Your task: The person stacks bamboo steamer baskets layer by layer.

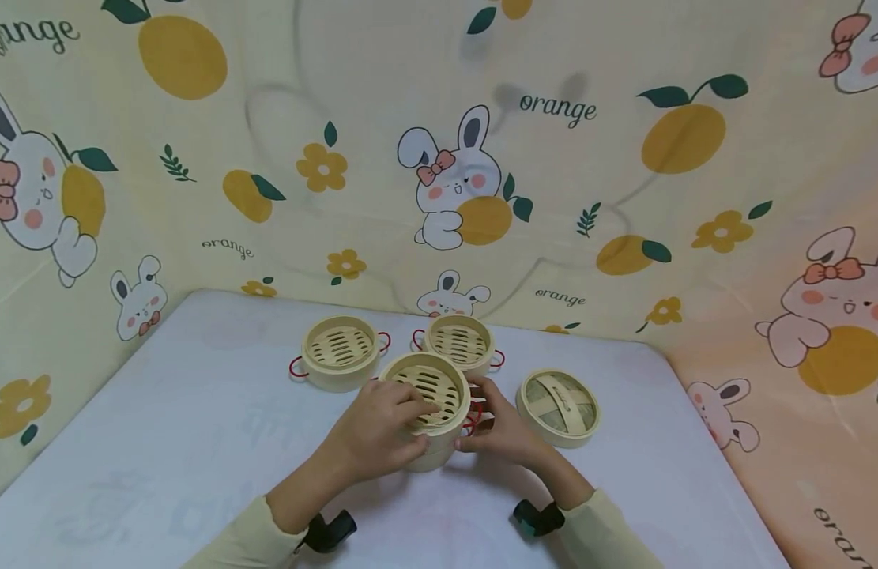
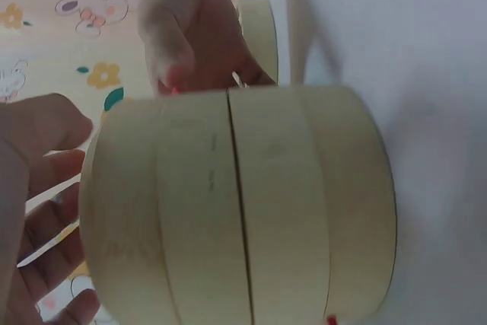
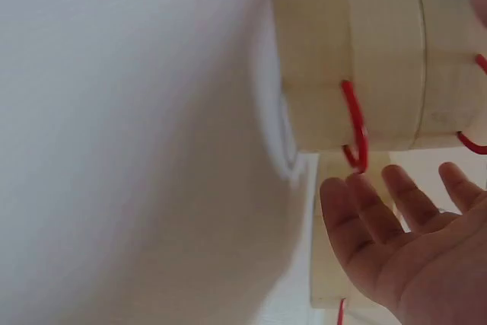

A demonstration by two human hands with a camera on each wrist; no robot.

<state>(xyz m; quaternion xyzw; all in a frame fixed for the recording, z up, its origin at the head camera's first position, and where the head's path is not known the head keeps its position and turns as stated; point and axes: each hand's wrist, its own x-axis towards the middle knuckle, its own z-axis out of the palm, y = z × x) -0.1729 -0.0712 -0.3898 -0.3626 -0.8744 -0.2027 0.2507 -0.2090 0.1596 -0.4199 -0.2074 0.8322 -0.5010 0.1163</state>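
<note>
Two small bamboo steamer baskets stand stacked (image 1: 439,452) near the table's middle, the upper one showing its slotted base. My left hand (image 1: 378,431) reaches over the top from the left, fingers above the slots. In the left wrist view, the left fingers (image 2: 49,123) are spread beside the stack's top rim, not wrapped round it. On the stack's right side is my right hand (image 1: 508,431). Its fingers (image 3: 350,222) extend loosely close to a red loop handle (image 3: 358,127) in the right wrist view; whether they touch it I cannot tell.
Behind the stack sit two more bamboo steamers, one at left (image 1: 339,379) and one at right (image 1: 458,332), both with red loops. A round woven lid (image 1: 563,407) with a strap lies to the right. The white table (image 1: 197,442) meets a printed cloth backdrop (image 1: 367,87).
</note>
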